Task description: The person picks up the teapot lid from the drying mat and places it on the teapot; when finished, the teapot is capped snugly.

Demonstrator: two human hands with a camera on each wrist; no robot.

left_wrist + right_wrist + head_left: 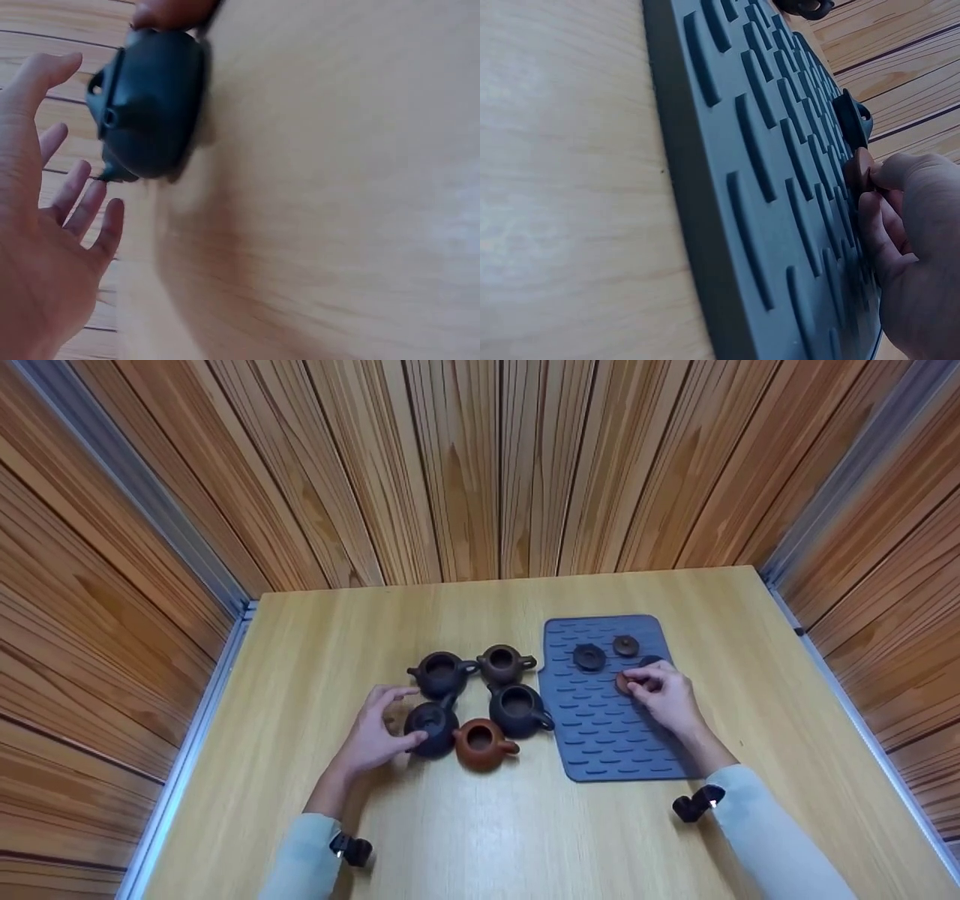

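My right hand pinches a small reddish-brown teapot lid between thumb and fingers, close over the grey mat; the right wrist view also shows the lid at the fingertips. With fingers spread, my left hand is around the near-left side of a dark teapot that has its lid on. The left wrist view shows this teapot with its spout toward the palm side. Just right of it stands a reddish-brown teapot with an uncovered mouth.
Three more dark, lidless teapots stand close by: one back left, one at the back, one at the right. On the grey ridged mat lie dark lids, one partly hidden by the right hand. Wooden walls enclose the table.
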